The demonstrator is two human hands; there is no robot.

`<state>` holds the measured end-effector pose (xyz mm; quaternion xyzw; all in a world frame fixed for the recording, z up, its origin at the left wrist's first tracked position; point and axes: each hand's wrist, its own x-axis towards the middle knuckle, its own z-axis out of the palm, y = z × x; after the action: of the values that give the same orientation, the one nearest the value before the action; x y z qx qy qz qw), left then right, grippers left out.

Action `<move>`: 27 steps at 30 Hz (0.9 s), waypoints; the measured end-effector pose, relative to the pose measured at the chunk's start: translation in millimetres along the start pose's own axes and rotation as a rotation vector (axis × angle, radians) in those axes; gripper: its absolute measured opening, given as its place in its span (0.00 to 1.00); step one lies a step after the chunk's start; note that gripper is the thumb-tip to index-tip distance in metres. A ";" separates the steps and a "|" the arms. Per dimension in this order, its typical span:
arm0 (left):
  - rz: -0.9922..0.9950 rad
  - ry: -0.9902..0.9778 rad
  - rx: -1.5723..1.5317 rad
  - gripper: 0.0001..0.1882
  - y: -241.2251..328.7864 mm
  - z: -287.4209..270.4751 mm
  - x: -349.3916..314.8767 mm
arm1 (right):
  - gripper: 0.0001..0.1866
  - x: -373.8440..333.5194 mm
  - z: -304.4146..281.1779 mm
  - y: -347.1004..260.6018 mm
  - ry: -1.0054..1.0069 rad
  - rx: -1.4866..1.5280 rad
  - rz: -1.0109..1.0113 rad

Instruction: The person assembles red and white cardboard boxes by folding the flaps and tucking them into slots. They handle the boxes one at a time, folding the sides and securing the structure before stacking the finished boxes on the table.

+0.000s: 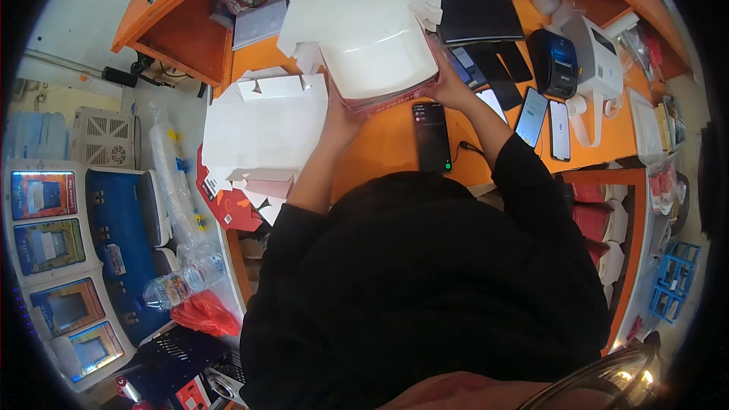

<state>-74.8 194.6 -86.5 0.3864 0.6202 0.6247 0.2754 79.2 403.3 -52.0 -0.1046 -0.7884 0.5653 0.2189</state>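
Orange desk (380, 144) carries a stack of flat white cardboard box blanks (364, 30) with reddish undersides and cut flaps, raised at its middle. Both hands grip it, left hand (339, 118) beneath, right hand (448, 87) alongside. Black phone (431, 137) lies below.

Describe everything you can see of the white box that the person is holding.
The box is white card, partly folded, with loose flaps at its upper left and right edges. A reddish-pink edge shows along its lower rim. It is held above the orange desk, tilted toward the person. The left hand grips its lower left side, the right hand its lower right corner.
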 end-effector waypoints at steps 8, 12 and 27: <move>0.047 -0.030 0.366 0.50 -11.3 6.7 14.8 | 0.50 -4.7 6.0 56.1 0.357 -0.148 0.105; -0.115 -0.003 0.407 0.40 29.7 -4.5 -11.9 | 0.40 -36.1 28.5 33.0 0.679 -0.542 -0.027; -0.321 0.578 -0.013 0.11 83.0 -77.4 -209.0 | 0.15 5.9 244.1 -40.8 -0.528 -0.148 -0.213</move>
<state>-12.5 -27.6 -28.7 0.0886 0.7215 0.6612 0.1854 -35.7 185.4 -77.2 0.1137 -0.8638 0.4877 0.0558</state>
